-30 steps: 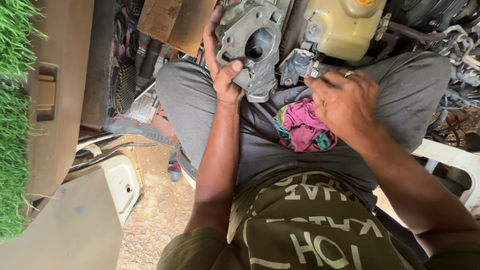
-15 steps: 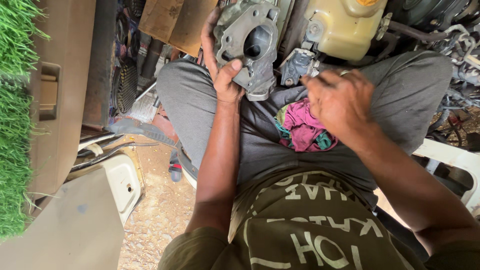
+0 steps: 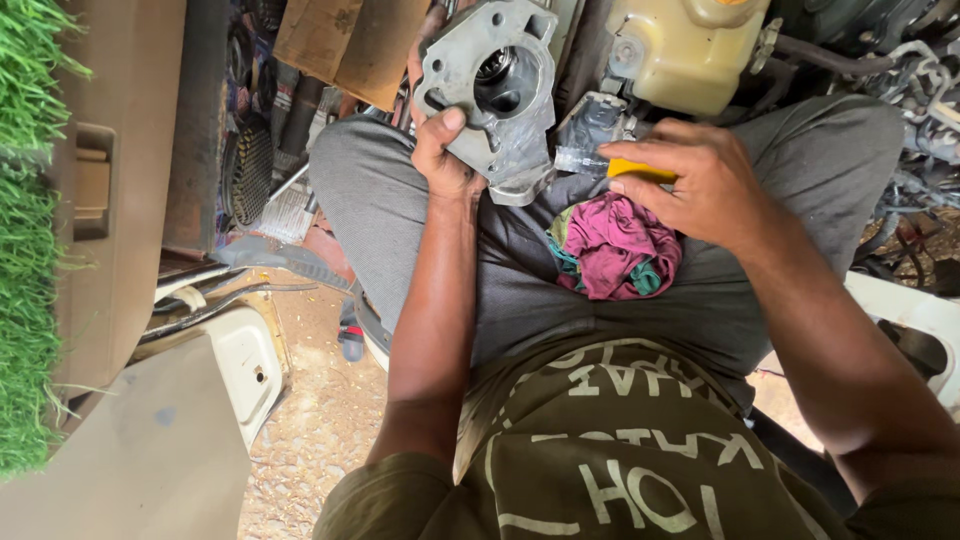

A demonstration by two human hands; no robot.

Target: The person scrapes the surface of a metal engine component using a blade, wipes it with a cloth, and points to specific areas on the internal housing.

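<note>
My left hand grips a grey cast-metal housing with a round bore, held upright above my left knee. My right hand is closed around a small tool with a yellow handle, its tip lying toward the lower edge of the housing. A crumpled magenta and teal rag lies in my lap, just below the right hand. I sit with grey trousers and an olive shirt.
A yellowish plastic reservoir and hoses of an engine sit ahead. A cardboard piece leans at the top. Artificial grass borders a tan panel on the left. Sandy ground and a white container lie lower left.
My right hand has lifted off the rag and now holds the yellow-handled tool near the housing. The left hand keeps the housing in the same place.
</note>
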